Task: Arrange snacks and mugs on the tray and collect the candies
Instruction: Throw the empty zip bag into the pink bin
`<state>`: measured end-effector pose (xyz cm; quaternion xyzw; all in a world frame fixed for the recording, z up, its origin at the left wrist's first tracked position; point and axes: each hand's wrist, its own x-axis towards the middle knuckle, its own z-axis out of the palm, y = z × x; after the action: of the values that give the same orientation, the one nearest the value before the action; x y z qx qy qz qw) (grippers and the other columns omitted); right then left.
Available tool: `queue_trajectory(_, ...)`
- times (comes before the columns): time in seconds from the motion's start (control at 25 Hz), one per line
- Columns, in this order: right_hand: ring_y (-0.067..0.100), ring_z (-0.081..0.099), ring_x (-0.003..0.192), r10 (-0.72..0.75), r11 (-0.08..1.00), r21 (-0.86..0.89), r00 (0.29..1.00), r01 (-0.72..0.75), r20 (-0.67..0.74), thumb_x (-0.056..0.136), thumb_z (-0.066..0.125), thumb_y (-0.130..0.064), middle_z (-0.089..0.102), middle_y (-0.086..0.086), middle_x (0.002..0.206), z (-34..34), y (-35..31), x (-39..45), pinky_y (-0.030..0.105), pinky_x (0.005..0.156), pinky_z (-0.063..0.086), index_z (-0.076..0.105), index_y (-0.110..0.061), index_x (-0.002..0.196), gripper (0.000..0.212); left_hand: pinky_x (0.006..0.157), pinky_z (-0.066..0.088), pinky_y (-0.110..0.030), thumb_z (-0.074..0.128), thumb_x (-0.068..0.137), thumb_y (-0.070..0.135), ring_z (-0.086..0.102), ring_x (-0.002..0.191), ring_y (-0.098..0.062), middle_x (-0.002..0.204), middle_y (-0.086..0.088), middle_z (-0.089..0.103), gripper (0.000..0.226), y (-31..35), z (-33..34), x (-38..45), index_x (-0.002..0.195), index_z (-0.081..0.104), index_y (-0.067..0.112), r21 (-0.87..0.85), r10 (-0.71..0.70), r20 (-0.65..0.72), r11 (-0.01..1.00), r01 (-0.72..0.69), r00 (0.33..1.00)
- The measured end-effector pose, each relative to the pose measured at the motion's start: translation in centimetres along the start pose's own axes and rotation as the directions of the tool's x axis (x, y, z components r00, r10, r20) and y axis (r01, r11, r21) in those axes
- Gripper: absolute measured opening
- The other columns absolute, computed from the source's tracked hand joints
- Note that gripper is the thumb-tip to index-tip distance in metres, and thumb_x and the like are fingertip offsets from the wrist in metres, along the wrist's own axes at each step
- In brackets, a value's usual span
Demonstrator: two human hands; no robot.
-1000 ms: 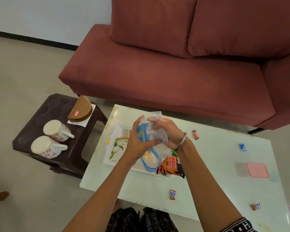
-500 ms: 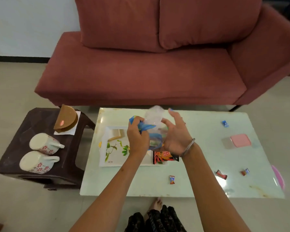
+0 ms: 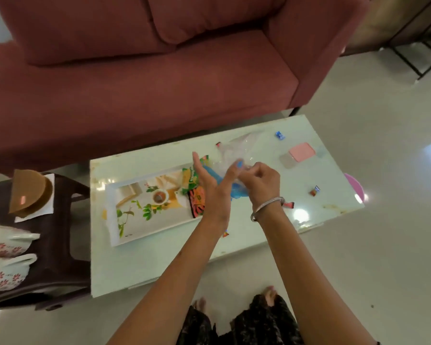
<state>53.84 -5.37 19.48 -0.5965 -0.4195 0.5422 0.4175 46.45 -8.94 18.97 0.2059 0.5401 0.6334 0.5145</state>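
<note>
My right hand (image 3: 260, 181) pinching clear bag (image 3: 237, 151), my left hand (image 3: 213, 188) open beside it, tray (image 3: 144, 220) on table (image 3: 139, 267), two mugs (image 3: 6, 257) on stool (image 3: 57, 235)

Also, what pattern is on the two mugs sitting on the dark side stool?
White mugs with red flower prints along the side, seen at the left edge of the head view.

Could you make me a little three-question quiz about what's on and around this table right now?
1. True or false: the two mugs already stand on the tray.
2. What does the right hand hold? A) a clear plastic bag B) a mug C) the pink lid
3. Fill in: the blue candy lies on the ____ table.

Key:
1. False; they are on the dark stool.
2. A, the clear bag; the left hand is open beside it.
3. Glass-topped.
</note>
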Motion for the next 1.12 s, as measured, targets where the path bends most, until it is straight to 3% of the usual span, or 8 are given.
queue_trajectory(0.2, 0.006, 0.063, 0.058, -0.312, 0.942, -0.145, 0.949, 0.302, -0.049, 0.072, 0.065, -0.001, 0.065, -0.015, 0.062, -7.0, 0.7, -0.1, 0.015, 0.059, 0.051, 0.043, -0.034, 0.094, 0.045, 0.090, 0.052, -0.051, 0.078, 0.068, 0.018, 0.060, 0.111, -0.030, 0.125, -0.005, 0.056, 0.060, -3.4, 6.9, 0.1, 0.118, 0.048, 0.036, -0.047, -0.129, 0.004, 0.991, 0.129, 0.992)
queue_trajectory(0.36, 0.018, 0.068, 0.072, -0.208, 0.967, -0.127, 0.973, 0.220, 0.104, 0.072, 0.062, 0.003, 0.071, 0.005, 0.080, -15.3, 0.8, 1.9, 0.029, 0.065, 0.054, 0.058, -0.025, 0.092, 0.035, 0.068, 0.054, -0.035, 0.062, 0.073, 0.002, 0.065, 0.085, -0.023, 0.085, 0.002, 0.069, 0.030, -7.3, 13.5, -0.6, 0.085, 0.066, 0.030, 0.041, -0.065, -0.064, 0.997, 0.068, 0.996)
queue_trajectory(0.56, 0.021, 0.065, 0.091, -0.020, 0.971, 0.232, 0.980, 0.066, -0.196, 0.067, 0.069, -0.016, 0.065, 0.006, 0.094, -25.3, 1.8, 4.1, 0.023, 0.069, 0.054, 0.049, -0.024, 0.106, 0.045, 0.068, 0.055, -0.025, 0.058, 0.076, 0.007, 0.062, 0.065, -0.009, 0.066, 0.014, 0.063, 0.015, -11.5, 23.5, -1.3, 0.082, 0.062, 0.020, 0.141, -0.098, -0.003, 0.985, 0.098, 0.995)
queue_trajectory(0.64, 0.018, 0.064, 0.097, 0.168, 0.965, 0.225, 0.976, -0.135, -0.137, 0.066, 0.076, -0.031, 0.058, 0.003, 0.114, -29.4, 2.0, 5.5, 0.031, 0.071, 0.056, 0.048, -0.028, 0.113, 0.054, 0.072, 0.055, -0.028, 0.048, 0.086, 0.000, 0.063, 0.066, -0.006, 0.071, 0.011, 0.065, 0.019, -13.4, 26.6, -1.5, 0.096, 0.059, 0.012, 0.136, -0.135, -0.022, 0.981, 0.136, 0.991)
queue_trajectory(0.72, 0.018, 0.071, 0.086, 0.359, 0.911, 0.186, 0.930, -0.368, 0.081, 0.063, 0.075, -0.055, 0.065, 0.003, 0.111, -32.5, 1.4, 6.6, 0.035, 0.065, 0.058, 0.053, -0.030, 0.111, 0.059, 0.081, 0.055, -0.037, 0.050, 0.080, 0.000, 0.062, 0.085, -0.012, 0.097, -0.004, 0.065, 0.028, -15.6, 28.3, -2.0, 0.103, 0.056, 0.015, 0.275, -0.021, -0.002, 0.961, 0.020, 1.000)
queue_trajectory(0.8, 0.017, 0.074, 0.078, 0.399, 0.895, 0.142, 0.902, -0.422, 0.165, 0.051, 0.073, -0.061, 0.069, 0.004, 0.104, -34.8, 1.3, 8.0, 0.031, 0.061, 0.058, 0.054, -0.025, 0.115, 0.076, 0.091, 0.054, -0.038, 0.053, 0.069, 0.010, 0.057, 0.108, -0.019, 0.119, -0.008, 0.055, 0.046, -17.6, 29.9, -2.5, 0.111, 0.050, 0.030, 0.376, 0.084, 0.122, 0.918, -0.124, 0.989)
queue_trajectory(0.96, 0.024, 0.066, 0.103, 0.331, 0.939, 0.060, 0.936, -0.339, 0.121, 0.067, 0.080, -0.030, 0.064, 0.010, 0.118, -37.9, 2.5, 12.1, 0.042, 0.084, 0.057, 0.048, -0.016, 0.128, 0.070, 0.094, 0.050, -0.028, 0.056, 0.070, 0.064, 0.049, 0.124, -0.014, 0.141, 0.007, 0.039, 0.084, -21.4, 33.7, -1.5, 0.140, 0.015, 0.045, 0.457, 0.040, 0.342, 0.866, -0.203, 0.939)
queue_trajectory(1.12, 0.031, 0.066, 0.099, 0.313, 0.949, -0.019, 0.950, -0.313, -0.004, 0.078, 0.068, -0.010, 0.069, 0.016, 0.104, -41.4, 4.9, 17.1, 0.048, 0.088, 0.054, 0.063, -0.016, 0.108, 0.031, 0.099, 0.032, -0.002, 0.052, 0.078, 0.019, 0.032, 0.133, -0.001, 0.146, 0.012, 0.028, 0.082, -25.9, 36.1, 1.3, 0.144, 0.007, 0.035, 0.588, -0.148, 0.516, 0.777, -0.223, 0.844)
